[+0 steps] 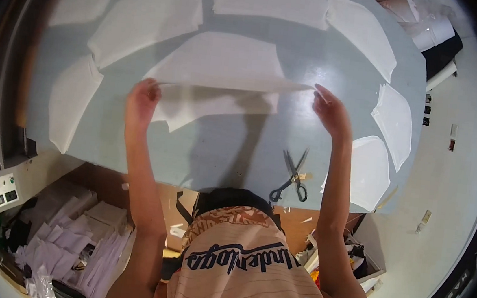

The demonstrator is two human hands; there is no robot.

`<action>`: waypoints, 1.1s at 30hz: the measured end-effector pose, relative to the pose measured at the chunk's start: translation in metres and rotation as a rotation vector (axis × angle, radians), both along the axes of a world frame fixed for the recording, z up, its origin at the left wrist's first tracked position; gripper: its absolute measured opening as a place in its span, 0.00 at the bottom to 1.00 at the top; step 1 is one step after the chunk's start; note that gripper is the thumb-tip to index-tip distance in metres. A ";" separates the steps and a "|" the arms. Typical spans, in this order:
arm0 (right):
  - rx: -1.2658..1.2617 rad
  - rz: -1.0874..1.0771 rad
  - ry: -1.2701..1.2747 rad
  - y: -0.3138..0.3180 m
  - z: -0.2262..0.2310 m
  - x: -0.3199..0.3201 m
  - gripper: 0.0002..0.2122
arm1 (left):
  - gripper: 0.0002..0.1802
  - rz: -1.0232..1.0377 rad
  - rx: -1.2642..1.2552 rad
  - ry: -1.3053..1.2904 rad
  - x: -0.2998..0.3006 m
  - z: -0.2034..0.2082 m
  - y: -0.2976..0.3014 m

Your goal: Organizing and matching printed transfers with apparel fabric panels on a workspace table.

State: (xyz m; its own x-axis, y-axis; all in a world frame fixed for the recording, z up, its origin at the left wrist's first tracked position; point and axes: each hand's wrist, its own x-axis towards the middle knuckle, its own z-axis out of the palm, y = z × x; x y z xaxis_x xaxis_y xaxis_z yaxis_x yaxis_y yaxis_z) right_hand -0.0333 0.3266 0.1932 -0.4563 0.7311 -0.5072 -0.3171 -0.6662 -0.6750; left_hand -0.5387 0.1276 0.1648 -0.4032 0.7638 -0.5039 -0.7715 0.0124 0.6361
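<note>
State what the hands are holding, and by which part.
A thin white sheet, held by its opposite ends: the left hand pinches one end, the right hand the other.

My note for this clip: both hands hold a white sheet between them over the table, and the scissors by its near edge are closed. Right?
Not quite: the scissors lie open, blades spread apart, as the head view shows. The rest stands: left hand and right hand hold the white sheet between them over the table.
</note>
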 end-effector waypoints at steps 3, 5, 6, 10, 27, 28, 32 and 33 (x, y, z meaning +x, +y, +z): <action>0.130 -0.078 0.121 -0.004 0.081 -0.005 0.19 | 0.20 -0.028 0.137 0.019 0.021 0.080 0.018; 0.279 -0.029 0.222 0.003 0.096 0.023 0.21 | 0.15 -0.036 0.207 0.008 0.044 0.130 0.030; 0.351 -0.023 0.120 0.006 0.108 0.030 0.22 | 0.15 -0.047 0.227 0.028 0.051 0.142 0.036; 0.431 -0.076 -0.146 0.013 0.159 0.063 0.12 | 0.04 -0.072 0.251 0.448 0.073 0.182 0.057; 0.626 -0.286 -0.561 -0.043 0.277 0.301 0.16 | 0.12 -0.005 0.218 1.074 0.315 0.373 0.054; 0.618 -0.302 -0.559 -0.046 0.274 0.318 0.16 | 0.12 -0.021 0.224 1.080 0.331 0.371 0.056; 0.594 -0.337 -0.509 -0.057 0.264 0.381 0.18 | 0.13 -0.133 0.259 1.048 0.388 0.366 0.073; 0.579 -0.366 -0.435 -0.061 0.263 0.392 0.19 | 0.14 -0.143 0.264 1.007 0.398 0.360 0.076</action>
